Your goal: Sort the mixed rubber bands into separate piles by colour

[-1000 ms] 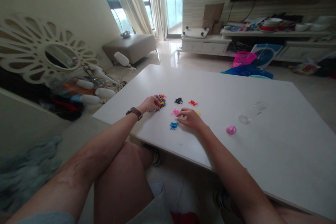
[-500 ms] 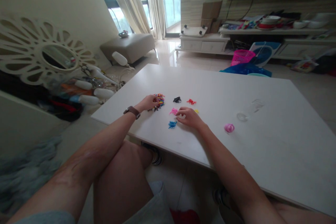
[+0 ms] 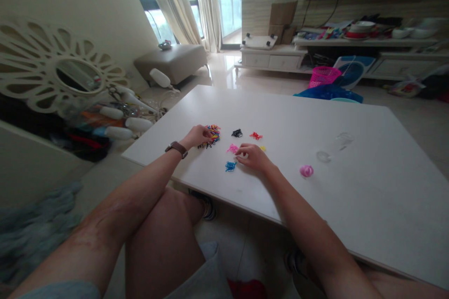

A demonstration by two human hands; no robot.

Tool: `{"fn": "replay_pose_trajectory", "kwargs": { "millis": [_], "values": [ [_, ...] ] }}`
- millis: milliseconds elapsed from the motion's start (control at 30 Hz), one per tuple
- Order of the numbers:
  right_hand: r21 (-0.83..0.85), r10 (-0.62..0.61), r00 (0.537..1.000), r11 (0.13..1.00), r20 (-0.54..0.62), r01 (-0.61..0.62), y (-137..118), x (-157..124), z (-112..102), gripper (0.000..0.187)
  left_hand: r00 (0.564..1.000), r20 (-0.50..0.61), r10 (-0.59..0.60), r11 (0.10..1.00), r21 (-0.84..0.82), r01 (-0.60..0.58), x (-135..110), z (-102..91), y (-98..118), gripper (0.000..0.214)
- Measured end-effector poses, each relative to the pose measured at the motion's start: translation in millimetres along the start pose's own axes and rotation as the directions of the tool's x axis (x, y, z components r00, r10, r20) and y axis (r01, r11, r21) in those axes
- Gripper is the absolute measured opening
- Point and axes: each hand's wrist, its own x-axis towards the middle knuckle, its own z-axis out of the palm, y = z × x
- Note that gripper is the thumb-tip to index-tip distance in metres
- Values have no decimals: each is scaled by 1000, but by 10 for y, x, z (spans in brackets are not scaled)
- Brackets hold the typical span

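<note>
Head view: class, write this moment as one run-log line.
left hand: at mixed pile | right hand: fingertips at pink pile | blue pile: beside right hand | table: white

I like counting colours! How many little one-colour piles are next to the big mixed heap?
5: black pile and red pile at the back, pink pile by the right hand, yellow pile peeking behind it, blue pile nearest. Others may be hidden.

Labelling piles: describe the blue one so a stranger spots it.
On the white table, small coloured piles cluster left of centre. The blue pile sits nearest the front edge, just left of the right hand; no other is blue.
</note>
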Motion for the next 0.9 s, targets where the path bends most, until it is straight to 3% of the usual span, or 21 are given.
{"fn": "replay_pose_trajectory", "kwargs": {
  "millis": [167,467,733,900],
  "values": [
    [-1,-2,1000,1000,9,2,-10,0,-3,9,999,-53,1,999,39,1,16,14,25,13],
    [-7,13,1000,1000,9,-13,-39,8,-8,10,1000,-19,8,999,-50,-9,18,12,-16,21],
    [-29,8,1000,1000,9,-8,-25,6,-1,10,999,32,13,985,-170,-7,20,55,-24,23],
    [-51,-8,1000,999,-2,7,13,16,20,9,990,115,84,953,-298,-46,26,86,40,23]
  ]
}}
